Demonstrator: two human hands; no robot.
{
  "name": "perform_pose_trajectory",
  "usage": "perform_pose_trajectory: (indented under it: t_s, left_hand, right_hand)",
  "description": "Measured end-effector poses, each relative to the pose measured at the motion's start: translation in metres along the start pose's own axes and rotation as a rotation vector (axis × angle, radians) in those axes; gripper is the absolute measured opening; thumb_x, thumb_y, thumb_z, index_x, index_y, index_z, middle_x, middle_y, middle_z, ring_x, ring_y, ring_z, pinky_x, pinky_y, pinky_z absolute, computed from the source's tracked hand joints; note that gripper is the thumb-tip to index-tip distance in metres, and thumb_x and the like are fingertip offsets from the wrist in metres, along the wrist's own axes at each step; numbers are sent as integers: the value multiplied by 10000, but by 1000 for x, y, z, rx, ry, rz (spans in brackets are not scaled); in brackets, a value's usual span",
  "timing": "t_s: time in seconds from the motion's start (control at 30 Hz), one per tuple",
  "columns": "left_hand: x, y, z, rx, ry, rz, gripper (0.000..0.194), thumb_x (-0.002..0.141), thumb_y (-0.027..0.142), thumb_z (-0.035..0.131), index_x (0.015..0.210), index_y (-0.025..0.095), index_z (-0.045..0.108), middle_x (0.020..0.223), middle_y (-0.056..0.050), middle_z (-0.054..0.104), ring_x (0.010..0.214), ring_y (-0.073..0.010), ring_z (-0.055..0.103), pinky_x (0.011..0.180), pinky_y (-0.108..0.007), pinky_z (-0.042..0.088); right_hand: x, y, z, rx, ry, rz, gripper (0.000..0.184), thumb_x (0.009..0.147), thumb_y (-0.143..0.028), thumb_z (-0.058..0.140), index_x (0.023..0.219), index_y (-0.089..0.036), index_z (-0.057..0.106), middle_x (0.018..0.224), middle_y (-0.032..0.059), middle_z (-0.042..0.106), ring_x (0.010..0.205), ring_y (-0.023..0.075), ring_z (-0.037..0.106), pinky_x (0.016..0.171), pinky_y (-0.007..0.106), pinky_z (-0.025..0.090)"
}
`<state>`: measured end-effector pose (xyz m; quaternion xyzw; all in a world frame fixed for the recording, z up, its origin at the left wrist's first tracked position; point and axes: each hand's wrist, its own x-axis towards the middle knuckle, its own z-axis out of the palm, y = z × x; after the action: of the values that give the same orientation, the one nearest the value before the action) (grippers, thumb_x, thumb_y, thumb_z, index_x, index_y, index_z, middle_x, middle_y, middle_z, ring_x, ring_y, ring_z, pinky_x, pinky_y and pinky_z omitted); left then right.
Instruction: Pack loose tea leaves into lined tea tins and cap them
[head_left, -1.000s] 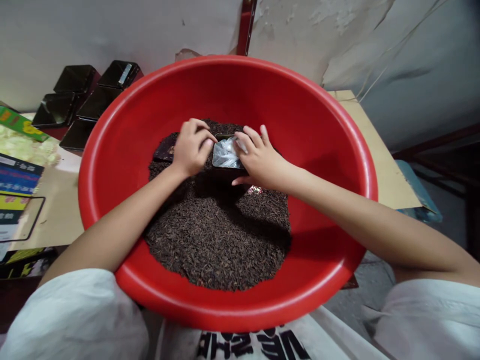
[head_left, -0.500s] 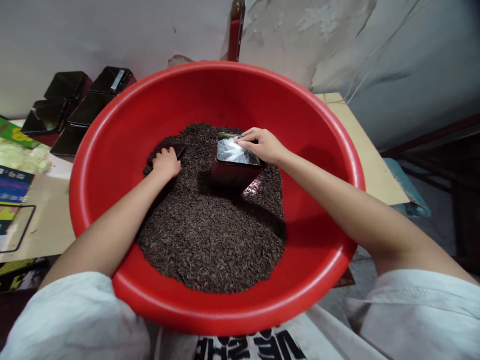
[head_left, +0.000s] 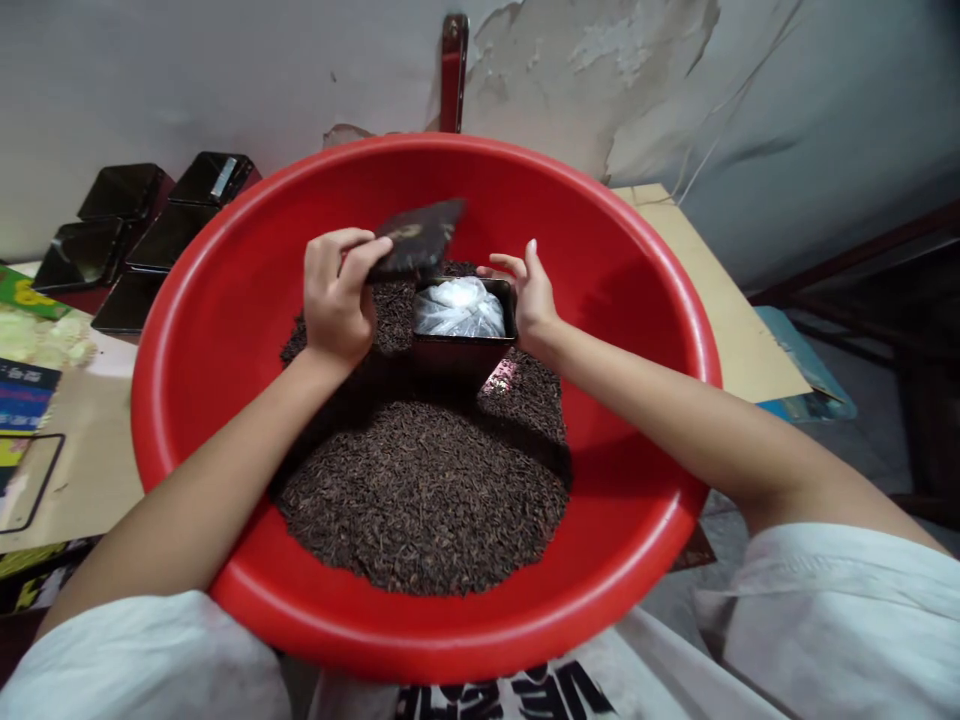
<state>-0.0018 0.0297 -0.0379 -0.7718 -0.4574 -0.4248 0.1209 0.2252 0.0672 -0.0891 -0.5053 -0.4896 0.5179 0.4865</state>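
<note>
In my left hand (head_left: 341, 295) is a dark square tin lid (head_left: 420, 238), gripped at its near left edge and tilted above the tea. Just to its right a dark red tin (head_left: 461, 365) stands upright and uncovered on the loose dark tea leaves (head_left: 427, 490). A gathered clear plastic bag (head_left: 461, 308) fills the tin's mouth. My right hand (head_left: 532, 300) is at the tin's right side, fingers apart and thumb raised; whether it touches the wall I cannot tell. The tea lies in a large red basin (head_left: 645, 560).
Several dark tins (head_left: 124, 192) stand together on the left, close to the basin's rim. Cardboard (head_left: 712, 290) lies to the right of the basin. Behind rises a peeling wall (head_left: 555, 80), with a dark red strap-like piece (head_left: 453, 75) against it.
My left hand has lifted the lid off the tea and brought it up and right, near the tin. My right hand has left the bag and moved to the tin's right side.
</note>
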Motion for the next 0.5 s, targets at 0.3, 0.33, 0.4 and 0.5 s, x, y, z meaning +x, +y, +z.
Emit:
perform_pose_trajectory:
  t_s: [0.3,0.33,0.4,0.5]
  left_hand:
    - [-24,-4,23,-66,-334,0,316,920,295,297,1071,298,575,1031,-45,610,969,-209,553,840,-375,431]
    - [-24,-5,24,-42,-357,-23,320,914,289,312,1101,295,572,1033,-48,614,966,-211,558,839,-375,429]
    - [-20,-6,25,-13,-430,-47,352,893,266,345,1178,279,551,1066,-58,615,975,-219,564,852,-381,428]
    - [-10,-3,21,0,-588,-39,455,843,202,370,1281,218,496,1192,-95,574,1075,-248,538,917,-412,420]
  right_hand:
    - [-17,-30,7,59,-266,21,551,758,-621,474,1071,-185,600,1194,89,617,1119,246,567,952,412,459]
    - [-18,-30,7,49,-265,-9,494,735,-562,530,1038,-181,612,1188,84,621,1130,244,558,979,413,439]
    - [-20,-27,7,38,-234,-53,426,671,-461,613,981,-169,625,1150,79,633,1121,233,555,1020,408,400]
    - [-18,-21,6,24,-159,-36,402,591,-374,668,929,-162,621,1078,75,643,1040,220,576,998,415,409]
